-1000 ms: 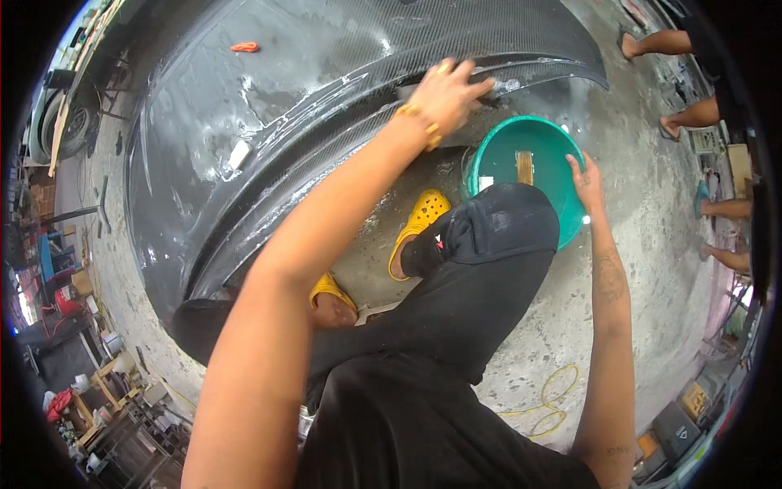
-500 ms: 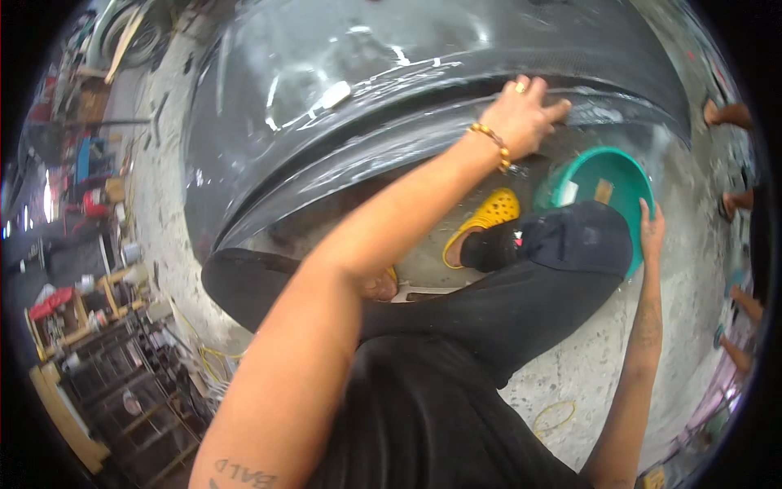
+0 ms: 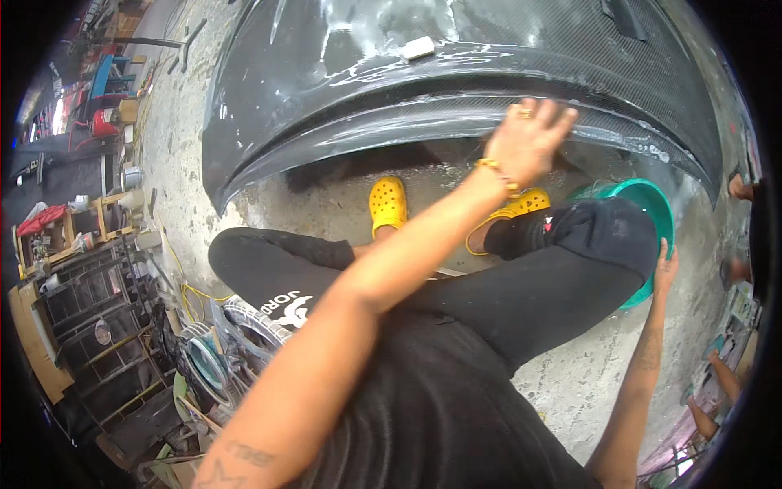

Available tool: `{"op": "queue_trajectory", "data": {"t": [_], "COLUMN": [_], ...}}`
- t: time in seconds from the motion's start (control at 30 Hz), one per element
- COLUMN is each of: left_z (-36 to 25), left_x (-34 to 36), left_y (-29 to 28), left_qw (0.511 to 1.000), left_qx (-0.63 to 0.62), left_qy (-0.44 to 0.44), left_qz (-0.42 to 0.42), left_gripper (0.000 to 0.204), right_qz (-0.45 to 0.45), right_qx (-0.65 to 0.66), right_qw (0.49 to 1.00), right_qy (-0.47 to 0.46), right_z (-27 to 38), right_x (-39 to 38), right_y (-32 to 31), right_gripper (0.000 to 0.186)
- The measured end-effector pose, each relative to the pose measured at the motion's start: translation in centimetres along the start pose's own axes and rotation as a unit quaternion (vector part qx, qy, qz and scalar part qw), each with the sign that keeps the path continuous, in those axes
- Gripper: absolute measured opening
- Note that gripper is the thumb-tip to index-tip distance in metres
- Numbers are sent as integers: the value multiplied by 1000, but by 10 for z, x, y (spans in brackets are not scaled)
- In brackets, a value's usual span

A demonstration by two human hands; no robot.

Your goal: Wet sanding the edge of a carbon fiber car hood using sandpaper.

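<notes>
A dark, wet carbon-fibre car hood (image 3: 342,90) with whitish suds lies in front of me. My left hand (image 3: 533,140) reaches across to its near edge, fingers stretched out and palm down, with nothing visible in its grasp. A beaded bracelet (image 3: 497,173) circles that wrist. At the right, a teal plastic basin (image 3: 666,213) stands beside my knee, which hides much of it. My right hand (image 3: 666,269) grips the basin's rim on its right side, thumb and fingers partly hidden. A white block (image 3: 419,48) rests on the hood, away from both hands.
My yellow clogs (image 3: 388,202) stand on the wet concrete floor (image 3: 562,407) below the hood's edge. To the left are a cluttered wooden rack (image 3: 106,326) and a tyre (image 3: 252,322). Other people's feet (image 3: 740,189) show at the far right.
My view has shifted, bringing more of the hood and both clogs into sight. My left hand's curled fingers have straightened over the hood's edge. The right hand stays on the basin, whose inside is now mostly hidden.
</notes>
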State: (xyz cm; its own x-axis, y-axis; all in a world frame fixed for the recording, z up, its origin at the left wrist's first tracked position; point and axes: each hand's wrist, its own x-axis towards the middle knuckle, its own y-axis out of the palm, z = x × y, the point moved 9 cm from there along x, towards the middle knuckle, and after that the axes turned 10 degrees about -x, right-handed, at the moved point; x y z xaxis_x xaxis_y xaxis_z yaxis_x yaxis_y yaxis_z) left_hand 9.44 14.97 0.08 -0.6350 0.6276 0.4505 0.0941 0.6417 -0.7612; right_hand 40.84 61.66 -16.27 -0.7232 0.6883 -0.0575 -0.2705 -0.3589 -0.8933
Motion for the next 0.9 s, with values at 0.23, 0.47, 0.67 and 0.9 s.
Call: {"op": "queue_trajectory", "data": {"t": [0.23, 0.47, 0.67, 0.9], "left_z": [129, 12, 27, 119], "left_x": [-120, -20, -16, -82], "left_y": [-165, -34, -33, -130], "left_qw": [987, 1000, 993, 991], "left_qx": [64, 8, -111, 33], "left_qy": [-139, -8, 35, -115], "left_qz": [-52, -18, 31, 63], "left_gripper": [47, 50, 48, 41], "right_qz": [-24, -17, -39, -51], "right_qx": [0, -6, -47, -75], "right_qw": [999, 1000, 998, 996], "right_qy": [-22, -2, 7, 0], "right_z": [-25, -10, -15, 9], "right_x": [-13, -2, -19, -16], "right_y": [-20, -5, -12, -24], "right_gripper": [47, 48, 47, 49]}}
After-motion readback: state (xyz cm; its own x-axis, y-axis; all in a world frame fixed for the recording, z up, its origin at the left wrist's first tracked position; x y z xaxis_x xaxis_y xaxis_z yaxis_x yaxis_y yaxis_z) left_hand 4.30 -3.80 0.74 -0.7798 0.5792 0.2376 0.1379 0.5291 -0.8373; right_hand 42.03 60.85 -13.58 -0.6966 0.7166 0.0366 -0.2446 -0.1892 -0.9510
